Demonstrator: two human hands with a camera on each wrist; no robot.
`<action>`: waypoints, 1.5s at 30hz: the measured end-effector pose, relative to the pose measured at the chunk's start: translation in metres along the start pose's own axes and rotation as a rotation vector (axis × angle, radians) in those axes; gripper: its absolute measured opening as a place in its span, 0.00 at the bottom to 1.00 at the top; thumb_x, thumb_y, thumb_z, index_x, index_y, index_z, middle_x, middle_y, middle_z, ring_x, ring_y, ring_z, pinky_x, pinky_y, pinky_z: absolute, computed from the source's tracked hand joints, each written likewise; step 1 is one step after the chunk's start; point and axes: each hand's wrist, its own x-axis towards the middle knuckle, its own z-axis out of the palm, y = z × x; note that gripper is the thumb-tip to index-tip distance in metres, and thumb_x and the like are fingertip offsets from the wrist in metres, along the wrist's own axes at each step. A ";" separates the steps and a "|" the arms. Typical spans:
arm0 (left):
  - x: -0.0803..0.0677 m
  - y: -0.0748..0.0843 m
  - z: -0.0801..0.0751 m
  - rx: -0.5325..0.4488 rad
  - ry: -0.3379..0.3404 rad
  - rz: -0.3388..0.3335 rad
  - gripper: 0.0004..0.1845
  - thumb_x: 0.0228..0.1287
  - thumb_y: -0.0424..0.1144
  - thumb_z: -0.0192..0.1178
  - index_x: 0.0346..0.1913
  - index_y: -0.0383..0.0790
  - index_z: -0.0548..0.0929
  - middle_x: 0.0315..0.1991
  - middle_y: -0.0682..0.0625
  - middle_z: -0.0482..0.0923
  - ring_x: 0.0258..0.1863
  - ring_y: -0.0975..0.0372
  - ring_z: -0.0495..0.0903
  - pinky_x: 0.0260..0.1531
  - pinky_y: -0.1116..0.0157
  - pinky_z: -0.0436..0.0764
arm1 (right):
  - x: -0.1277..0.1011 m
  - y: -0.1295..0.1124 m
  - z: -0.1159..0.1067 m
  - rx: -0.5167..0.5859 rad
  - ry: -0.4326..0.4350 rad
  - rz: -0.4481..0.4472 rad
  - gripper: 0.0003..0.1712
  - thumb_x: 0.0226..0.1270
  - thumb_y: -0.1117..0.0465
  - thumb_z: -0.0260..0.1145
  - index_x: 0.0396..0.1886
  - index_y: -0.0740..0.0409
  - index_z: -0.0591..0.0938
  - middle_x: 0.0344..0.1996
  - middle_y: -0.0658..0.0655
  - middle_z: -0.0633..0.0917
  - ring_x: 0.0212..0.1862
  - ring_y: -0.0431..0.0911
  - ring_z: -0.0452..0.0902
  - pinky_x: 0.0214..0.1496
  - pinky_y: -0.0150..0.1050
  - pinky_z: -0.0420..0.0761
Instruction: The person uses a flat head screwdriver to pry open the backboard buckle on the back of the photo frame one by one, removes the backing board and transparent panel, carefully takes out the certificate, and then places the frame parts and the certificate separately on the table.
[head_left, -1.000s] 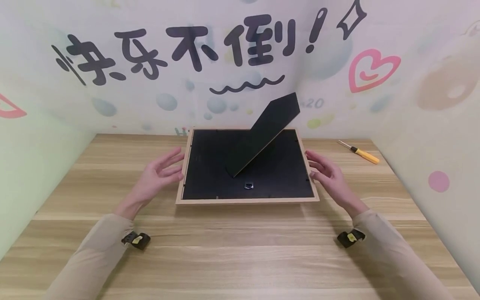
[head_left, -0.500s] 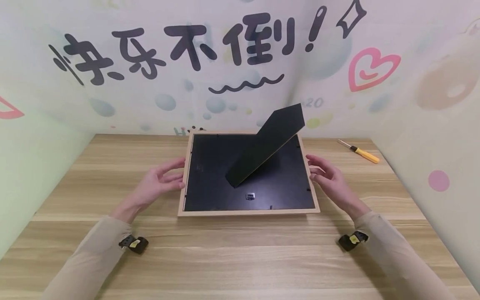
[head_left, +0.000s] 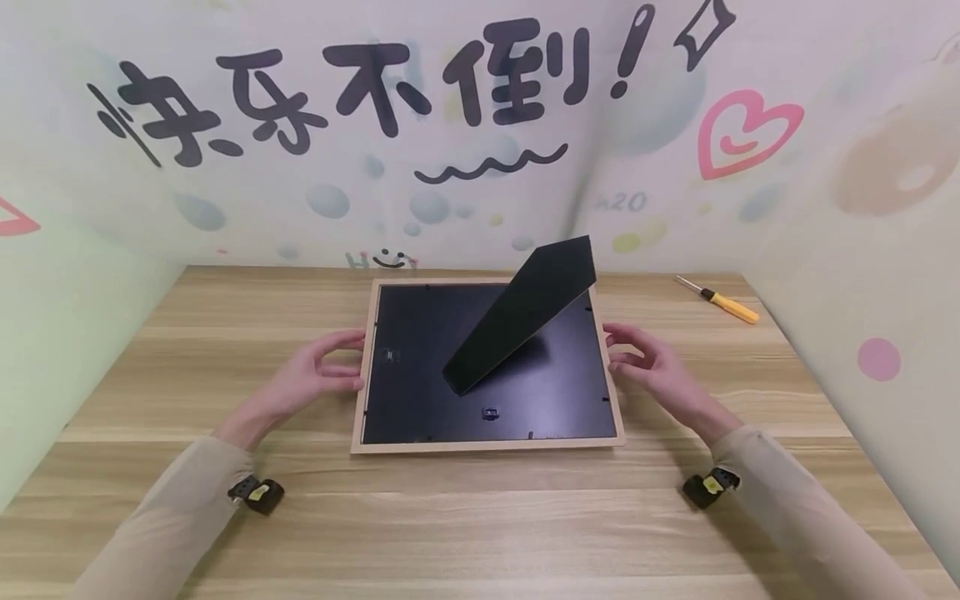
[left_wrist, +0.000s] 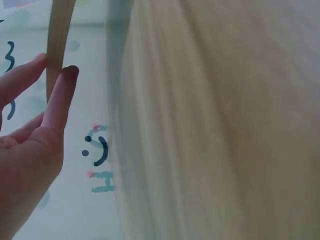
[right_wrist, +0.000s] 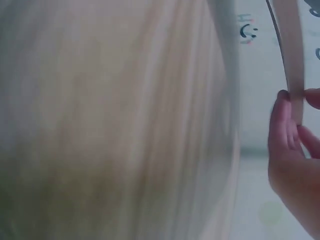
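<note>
A picture frame (head_left: 420, 367) with a light wood border and black backing lies back side up between my hands in the head view. Its black easel leg (head_left: 525, 308) sticks up slantwise from the backing, toward the back right. My left hand (head_left: 303, 375) grips the frame's left edge between thumb and fingers. On the opposite edge, my right hand (head_left: 656, 371) holds it the same way. Both wrist views show the fingers pinching the narrow wooden side (left_wrist: 59, 45). The frame's front face is turned down and hidden.
A screwdriver (head_left: 731, 308) with a yellow handle lies at the back right of the wooden table (head_left: 480, 533). Behind the table hangs a printed cloth backdrop (head_left: 285, 200); pale walls flank both sides.
The frame has come toward me and tilted so more of its backing shows, with the easel leg lower in view. Both hands have moved with it, keeping their hold.
</note>
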 end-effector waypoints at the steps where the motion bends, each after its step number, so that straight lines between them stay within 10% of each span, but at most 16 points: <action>1: -0.001 -0.001 -0.001 0.002 -0.007 -0.007 0.37 0.58 0.22 0.62 0.70 0.25 0.58 0.66 0.27 0.59 0.53 0.38 0.75 0.49 0.65 0.78 | 0.000 0.001 0.001 0.001 -0.015 0.012 0.33 0.66 0.74 0.60 0.70 0.68 0.62 0.57 0.67 0.69 0.49 0.41 0.79 0.49 0.35 0.80; 14: -0.004 -0.008 -0.006 0.046 -0.077 -0.084 0.38 0.55 0.20 0.64 0.67 0.21 0.58 0.59 0.25 0.64 0.48 0.44 0.79 0.43 0.65 0.81 | 0.007 0.011 0.012 0.044 -0.125 0.104 0.33 0.61 0.77 0.59 0.67 0.74 0.62 0.53 0.74 0.69 0.42 0.46 0.80 0.43 0.42 0.83; 29: -0.004 -0.009 -0.010 0.131 -0.062 -0.123 0.37 0.52 0.23 0.68 0.64 0.19 0.63 0.44 0.36 0.73 0.39 0.56 0.78 0.39 0.68 0.80 | 0.011 0.009 0.013 -0.179 -0.130 0.074 0.29 0.60 0.71 0.66 0.61 0.75 0.71 0.48 0.67 0.80 0.49 0.52 0.74 0.49 0.31 0.75; 45: -0.002 -0.002 -0.006 0.179 -0.069 -0.133 0.34 0.54 0.21 0.65 0.63 0.18 0.62 0.40 0.37 0.75 0.41 0.50 0.80 0.40 0.63 0.81 | 0.014 0.009 0.007 -0.163 -0.193 0.118 0.29 0.63 0.69 0.64 0.63 0.76 0.70 0.51 0.67 0.79 0.50 0.48 0.73 0.48 0.29 0.75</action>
